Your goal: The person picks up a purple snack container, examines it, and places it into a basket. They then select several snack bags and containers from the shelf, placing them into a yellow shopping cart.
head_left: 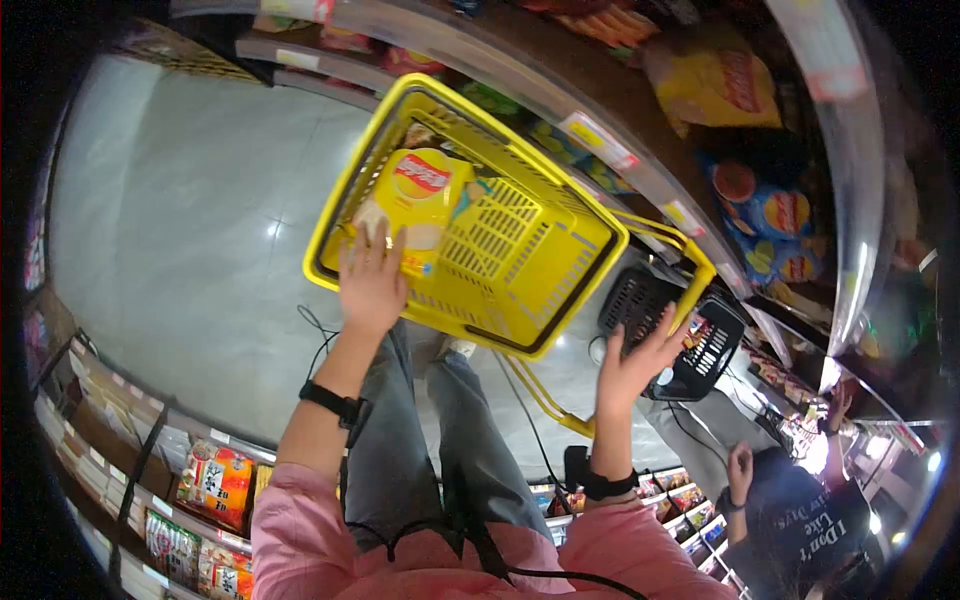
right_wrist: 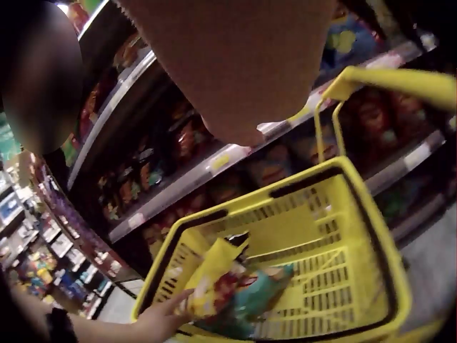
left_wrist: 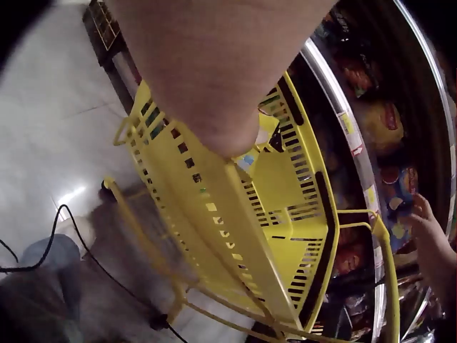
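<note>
A yellow shopping basket (head_left: pixel 540 325) has its two handles folded out to the sides. Inside it leans a yellow chip bag (head_left: pixel 420 200) with a red label, next to a teal packet (right_wrist: pixel 264 289). My left hand (head_left: pixel 372 285) reaches over the basket's near rim, its extended fingers touching the lower end of the chip bag. In the right wrist view, that hand (right_wrist: pixel 161 321) is at the bag's side. My right hand (head_left: pixel 640 365) is beside the basket's right handle (head_left: pixel 695 275), fingers spread and nothing held.
Shelves (head_left: pixel 600 140) of chip bags run along the far side and right. A black basket (head_left: pixel 715 350) with packets in it stands right of the yellow one. Another person in a dark shirt (head_left: pixel 800 530) is at lower right. More stocked shelves (head_left: pixel 150 490) line the lower left.
</note>
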The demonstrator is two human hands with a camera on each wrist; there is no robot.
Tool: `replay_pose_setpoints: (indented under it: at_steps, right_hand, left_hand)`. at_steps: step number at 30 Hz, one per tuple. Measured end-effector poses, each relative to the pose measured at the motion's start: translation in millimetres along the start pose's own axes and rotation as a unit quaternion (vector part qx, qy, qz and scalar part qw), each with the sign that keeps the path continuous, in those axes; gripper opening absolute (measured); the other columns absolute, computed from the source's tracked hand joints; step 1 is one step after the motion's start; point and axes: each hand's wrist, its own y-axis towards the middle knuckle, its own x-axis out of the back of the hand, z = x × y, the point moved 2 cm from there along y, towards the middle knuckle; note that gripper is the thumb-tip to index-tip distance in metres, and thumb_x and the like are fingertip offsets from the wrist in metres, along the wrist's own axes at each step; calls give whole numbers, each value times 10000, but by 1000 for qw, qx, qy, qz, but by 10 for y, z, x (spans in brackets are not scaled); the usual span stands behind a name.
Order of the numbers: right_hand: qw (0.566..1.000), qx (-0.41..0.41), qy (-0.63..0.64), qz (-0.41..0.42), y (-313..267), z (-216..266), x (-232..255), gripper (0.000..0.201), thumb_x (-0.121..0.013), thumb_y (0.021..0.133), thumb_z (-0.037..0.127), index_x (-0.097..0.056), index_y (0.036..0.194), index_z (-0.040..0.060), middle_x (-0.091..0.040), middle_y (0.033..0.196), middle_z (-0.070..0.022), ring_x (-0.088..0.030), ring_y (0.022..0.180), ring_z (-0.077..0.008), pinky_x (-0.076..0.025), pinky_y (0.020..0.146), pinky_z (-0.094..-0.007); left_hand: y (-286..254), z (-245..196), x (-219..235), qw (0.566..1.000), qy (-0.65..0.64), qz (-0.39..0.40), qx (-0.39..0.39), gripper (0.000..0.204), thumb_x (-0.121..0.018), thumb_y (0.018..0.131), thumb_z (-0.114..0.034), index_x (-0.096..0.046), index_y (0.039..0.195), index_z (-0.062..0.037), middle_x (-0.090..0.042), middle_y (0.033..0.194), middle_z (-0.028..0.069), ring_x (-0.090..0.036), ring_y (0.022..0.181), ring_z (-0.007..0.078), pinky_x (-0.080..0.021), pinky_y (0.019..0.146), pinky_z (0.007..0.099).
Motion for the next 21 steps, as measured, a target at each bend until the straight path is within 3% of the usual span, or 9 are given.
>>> replay_pose_setpoints:
  at_steps: [2,5,6,8,13,15,17,20,21]
  right_hand:
    - [994,-55,-90,34,-63,-477,21,762,-593,685,134,-175,1315,32,-168,1322,-273,-142,1245,-385,-132,1001,-461]
    - [993,-89,51,56,-108,-891,-195,805,-590,683,72,-112,1330,60,-377,1189,-278,-390,1115,-359,-320,915,-388]
    - [953,-248,134,115,-184,-996,-221,802,-558,696,14,-89,1337,124,-555,915,-204,-569,813,-310,-443,715,-341]
    - [949,-265,149,80,-229,-1111,-318,780,-535,711,4,-108,1335,196,-569,718,-135,-569,595,-276,-449,567,-357]
    - [947,-290,107,86,-201,-1173,-362,734,-498,723,-11,-131,1326,191,-544,731,-235,-540,664,-392,-425,585,-414]
    - [966,-230,110,47,-196,-1154,-357,728,-499,723,1,-128,1326,173,-534,731,-260,-532,668,-416,-418,572,-427]
    - [946,-281,138,81,-207,-1169,-356,726,-490,720,1,-129,1326,175,-534,707,-255,-526,641,-415,-410,557,-431]
    - [945,-292,121,83,-146,-1113,-332,723,-475,721,7,-127,1329,188,-535,673,-235,-524,601,-398,-406,542,-427]
    - [944,-298,119,83,-140,-1112,-338,723,-473,722,8,-126,1329,191,-536,672,-232,-525,599,-395,-406,542,-425]
  left_hand:
    - [-1,-31,-45,1000,23,5,4,576,-499,717,-222,-341,1268,-169,-301,1326,89,-286,1216,293,-202,983,454]
    - [72,-79,-106,998,58,37,12,593,-457,759,-274,-258,1314,-202,-260,1353,77,-271,1227,280,-209,977,451]
    - [85,-101,-114,997,60,44,11,596,-453,765,-283,-244,1319,-207,-252,1356,75,-266,1230,280,-208,977,450]
    - [122,-143,-89,996,65,60,11,603,-446,778,-301,-214,1329,-217,-237,1364,72,-256,1236,279,-208,977,448]
    - [140,-182,-125,993,87,80,24,691,-403,781,-510,-146,1345,-205,-184,1382,92,-208,1242,346,-180,971,505]
    - [210,-207,-122,989,99,87,59,717,-392,774,-548,-142,1346,-195,-175,1377,131,-193,1242,363,-169,965,524]
    - [304,-232,-121,981,17,125,147,770,-407,753,-588,-126,1348,-187,-150,1364,201,-157,1242,398,-149,954,558]
    - [397,-439,-58,993,21,9,116,788,-444,743,-572,-122,1348,-184,-133,1363,211,-151,1238,412,-143,951,567]
    - [409,-575,-6,996,14,0,83,805,-536,717,-490,-137,1346,-183,-130,1369,190,-125,1245,409,-146,954,567]
